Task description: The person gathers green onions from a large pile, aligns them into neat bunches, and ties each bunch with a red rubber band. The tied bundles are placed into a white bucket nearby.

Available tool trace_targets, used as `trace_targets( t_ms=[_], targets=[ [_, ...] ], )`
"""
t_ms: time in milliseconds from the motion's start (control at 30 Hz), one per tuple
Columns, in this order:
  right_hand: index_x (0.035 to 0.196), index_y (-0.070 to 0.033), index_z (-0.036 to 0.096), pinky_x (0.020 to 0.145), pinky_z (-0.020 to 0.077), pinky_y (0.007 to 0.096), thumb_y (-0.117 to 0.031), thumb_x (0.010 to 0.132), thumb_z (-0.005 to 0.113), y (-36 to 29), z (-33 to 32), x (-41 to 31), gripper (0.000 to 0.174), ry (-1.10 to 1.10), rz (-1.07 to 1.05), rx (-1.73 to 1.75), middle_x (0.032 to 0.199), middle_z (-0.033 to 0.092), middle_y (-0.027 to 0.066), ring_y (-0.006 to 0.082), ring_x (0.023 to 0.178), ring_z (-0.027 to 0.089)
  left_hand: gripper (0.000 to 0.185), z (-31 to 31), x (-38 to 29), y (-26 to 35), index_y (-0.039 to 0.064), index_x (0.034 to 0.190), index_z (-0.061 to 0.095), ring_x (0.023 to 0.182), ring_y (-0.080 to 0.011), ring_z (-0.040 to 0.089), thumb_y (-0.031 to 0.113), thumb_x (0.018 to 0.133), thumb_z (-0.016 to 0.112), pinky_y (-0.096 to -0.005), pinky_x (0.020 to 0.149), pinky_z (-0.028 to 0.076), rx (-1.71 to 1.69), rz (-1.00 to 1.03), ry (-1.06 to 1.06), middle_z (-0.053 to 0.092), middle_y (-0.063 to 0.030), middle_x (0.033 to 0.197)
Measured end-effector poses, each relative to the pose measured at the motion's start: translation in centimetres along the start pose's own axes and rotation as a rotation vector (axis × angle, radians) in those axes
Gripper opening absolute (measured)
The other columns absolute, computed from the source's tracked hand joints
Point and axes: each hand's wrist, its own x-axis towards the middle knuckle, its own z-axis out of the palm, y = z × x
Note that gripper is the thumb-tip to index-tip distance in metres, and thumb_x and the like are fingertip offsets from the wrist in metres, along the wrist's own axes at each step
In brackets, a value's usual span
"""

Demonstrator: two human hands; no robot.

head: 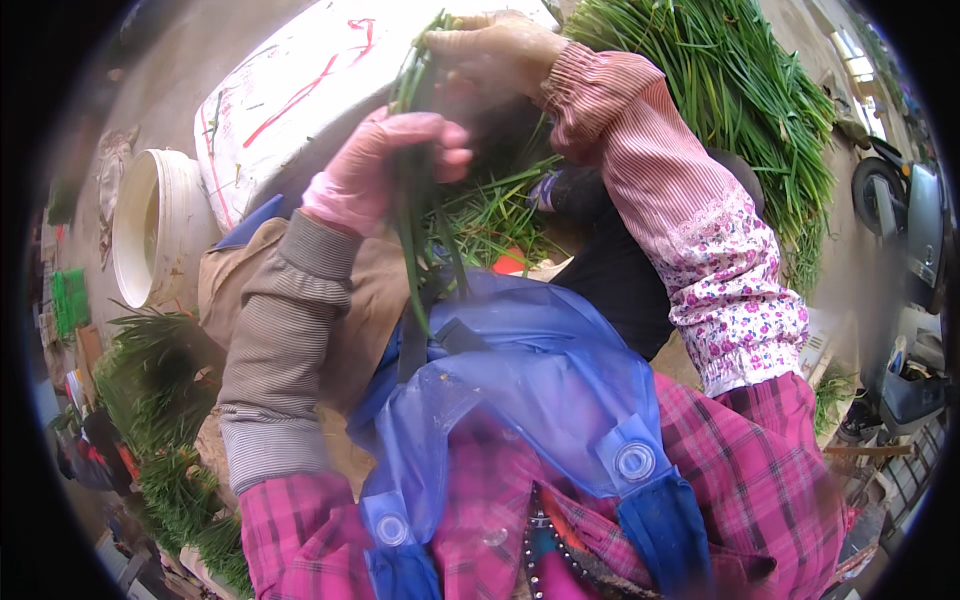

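Note:
A small bunch of long green leafy stalks [411,217], perhaps garlic chives, hangs in front of my blue plastic apron [517,330]. My left hand [394,161], in a pink glove, is around the bunch at its middle. Above it, my right hand [499,49] pinches the upper end of the stalks between thumb and fingers; its lower fingers are blurred. Behind and below the hands, loose green leaves [502,217] lie scattered. A white foam block or box [292,97] with red marks stands just beyond my left hand.
A large heap of green stalks [720,97] lies at the upper right. A white plastic bucket [180,225] lies tipped at the left, with more green bunches [154,375] below it. A parked scooter [919,225] stands at the far right.

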Motion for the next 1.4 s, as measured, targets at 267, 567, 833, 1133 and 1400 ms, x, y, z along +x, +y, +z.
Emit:
trace_targets(
  t_ms=[267,567,833,1133,1400],
  targets=[
    [0.116,-0.014,0.065,0.086,0.0497,0.0304,-0.028,0.091,0.062,0.4,2.7,1.8,0.030,0.014,-0.049,-0.028,0.107,0.067,0.0054,0.0143,0.093,0.063,0.049,-3.3,-6.7,0.5,0.000,0.136,0.038,0.050,-0.0039,0.039,0.016,0.092,0.055,-0.0170,0.042,0.033,-0.171,0.103,0.191,0.049,-0.0011,0.080],
    [0.120,-0.015,0.063,0.088,0.0487,0.0309,-0.032,0.092,0.060,1.0,3.6,0.3,0.033,-0.160,-0.379,-0.595,0.109,0.066,0.0051,0.0146,0.098,0.062,0.055,-3.4,-10.2,-3.6,-0.004,0.136,0.038,0.071,-0.0196,0.060,0.024,0.092,0.056,-0.0281,0.056,0.052,-0.527,0.087,0.014,0.061,-0.0177,0.100],
    [0.113,-0.012,0.067,0.066,0.0412,0.0200,-0.044,0.091,0.059,2.7,10.7,-1.1,0.040,-0.230,0.127,-0.091,0.103,0.064,0.0007,0.0083,0.086,0.057,0.070,-4.0,-8.7,-4.4,-0.002,0.144,0.024,0.122,-0.0404,0.049,0.036,0.092,0.050,-0.0536,0.092,0.049,-0.630,0.018,-0.187,0.042,-0.0313,0.135],
    [0.117,-0.005,0.061,0.068,0.0450,0.0178,-0.017,0.089,0.063,3.2,10.1,-1.8,0.030,-0.367,0.113,0.350,0.101,0.065,0.0020,0.0060,0.081,0.056,0.065,-2.5,-9.0,-3.6,-0.003,0.142,0.030,0.075,-0.0230,0.061,0.036,0.093,0.050,-0.0303,0.063,0.051,-0.368,-0.067,-0.054,0.059,-0.0224,0.108],
    [0.137,-0.006,0.046,0.067,0.0433,0.0186,-0.031,0.086,0.068,3.2,9.4,-5.8,0.060,-0.286,0.109,0.195,0.120,0.057,0.0027,0.0071,0.088,0.049,0.039,-0.4,-10.4,-3.0,0.000,0.127,0.049,0.051,-0.0039,0.050,0.016,0.093,0.057,-0.0156,0.047,0.038,0.178,-0.036,0.219,0.065,-0.0052,0.083]
  ],
)
